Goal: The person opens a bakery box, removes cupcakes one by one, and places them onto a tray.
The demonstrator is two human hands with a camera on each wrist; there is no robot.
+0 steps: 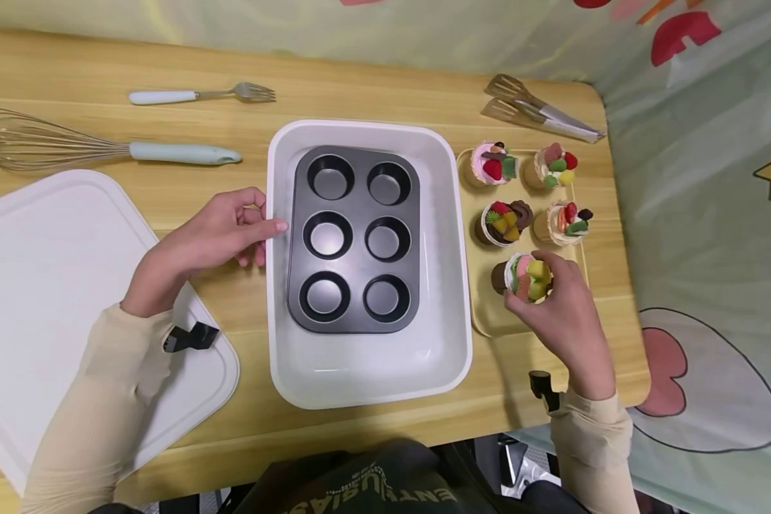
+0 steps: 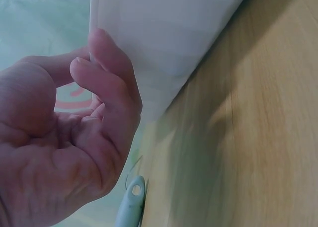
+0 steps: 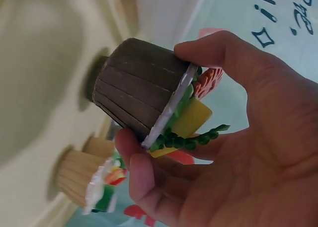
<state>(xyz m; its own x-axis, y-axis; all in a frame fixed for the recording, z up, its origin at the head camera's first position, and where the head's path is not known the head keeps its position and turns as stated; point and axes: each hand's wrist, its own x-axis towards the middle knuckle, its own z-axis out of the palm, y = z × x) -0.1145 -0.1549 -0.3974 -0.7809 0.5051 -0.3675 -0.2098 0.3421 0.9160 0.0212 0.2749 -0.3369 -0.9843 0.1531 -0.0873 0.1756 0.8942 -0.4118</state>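
My right hand [image 1: 568, 314] pinches a brown-cupped cupcake [image 1: 528, 277] topped with fruit pieces, over the near part of a yellow tray [image 1: 501, 321]. In the right wrist view, thumb and fingers grip the sides of its brown pleated cup [image 3: 144, 78], which is tilted. My left hand [image 1: 221, 232] holds the left rim of a white rectangular basin [image 1: 366, 371], thumb over the rim and fingers outside. The left wrist view shows curled fingers [image 2: 117, 83] against the basin's outer wall [image 2: 164, 38]. Inside the basin lies a dark muffin pan [image 1: 358, 214] with several bare cups.
Several other cupcakes [image 1: 502, 223] stand on the yellow tray. Tongs [image 1: 540, 111] lie behind it. At the left are a whisk [image 1: 180, 152], a fork [image 1: 199, 94] and a white cutting board [image 1: 51, 285] under my left forearm. A curtain [image 1: 700, 214] hangs past the table's right edge.
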